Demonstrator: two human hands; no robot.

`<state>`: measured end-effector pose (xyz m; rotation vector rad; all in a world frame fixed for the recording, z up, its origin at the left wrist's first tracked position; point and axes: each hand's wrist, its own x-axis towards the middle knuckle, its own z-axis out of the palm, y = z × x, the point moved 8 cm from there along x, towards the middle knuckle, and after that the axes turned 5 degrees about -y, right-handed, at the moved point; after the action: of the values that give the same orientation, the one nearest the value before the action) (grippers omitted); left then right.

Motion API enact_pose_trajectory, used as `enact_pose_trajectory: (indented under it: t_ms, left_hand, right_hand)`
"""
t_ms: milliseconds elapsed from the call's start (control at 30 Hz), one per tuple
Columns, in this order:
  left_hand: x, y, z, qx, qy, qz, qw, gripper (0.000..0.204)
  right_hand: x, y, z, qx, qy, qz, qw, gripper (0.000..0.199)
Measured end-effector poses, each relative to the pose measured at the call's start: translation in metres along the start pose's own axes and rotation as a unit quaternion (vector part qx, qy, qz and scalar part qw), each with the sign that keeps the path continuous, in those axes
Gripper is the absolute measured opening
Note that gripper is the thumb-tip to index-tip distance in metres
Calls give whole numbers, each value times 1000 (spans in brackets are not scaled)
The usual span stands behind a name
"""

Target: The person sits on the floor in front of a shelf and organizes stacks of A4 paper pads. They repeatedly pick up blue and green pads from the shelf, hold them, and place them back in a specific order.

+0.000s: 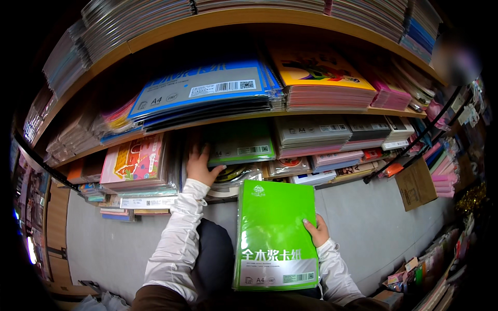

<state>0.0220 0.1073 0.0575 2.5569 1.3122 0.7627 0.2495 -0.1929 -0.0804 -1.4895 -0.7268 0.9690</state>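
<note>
My right hand (316, 231) grips the right edge of a bright green pack of card paper (273, 233), held upright in front of my knees. My left hand (199, 165) reaches into the lower shelf, fingers under a dark green pack (238, 144) that tops a stack there. Below that pack lie several shiny wrapped packs (244, 173). Both sleeves are white.
Wooden shelves (311, 113) hold stacks of paper packs: blue ones (207, 90) and a yellow one (316, 70) above, grey ones (314, 132) and a pink patterned one (135, 160) on the lower level. A grey floor (363, 217), a brown cardboard piece (415, 184) and hanging goods at the right.
</note>
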Motion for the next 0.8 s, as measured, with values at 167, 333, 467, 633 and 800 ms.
enact_pose_trajectory:
  t_ms: [167,333,467,633,800]
  left_hand:
    - [5,64,41,28,-85,87,992,48]
    - [20,106,74,-19,-111,153,982,38]
    - [31,119,85,-7,-131,169,977,37]
    - [29,119,86,-29,-133,171,976,37]
    - [26,122,82,-3,-123,181,976,36]
  right_hand:
    - [1,-1,4,20,-5,2,1000,39]
    - [-1,-6,4,26,1,11,1000,39]
    - [-2,-2,0,36,8,11,999,40]
    - [-1,-2,1,39,4,13,999,40]
    - [0,-1,3,50,-2,7,999,40]
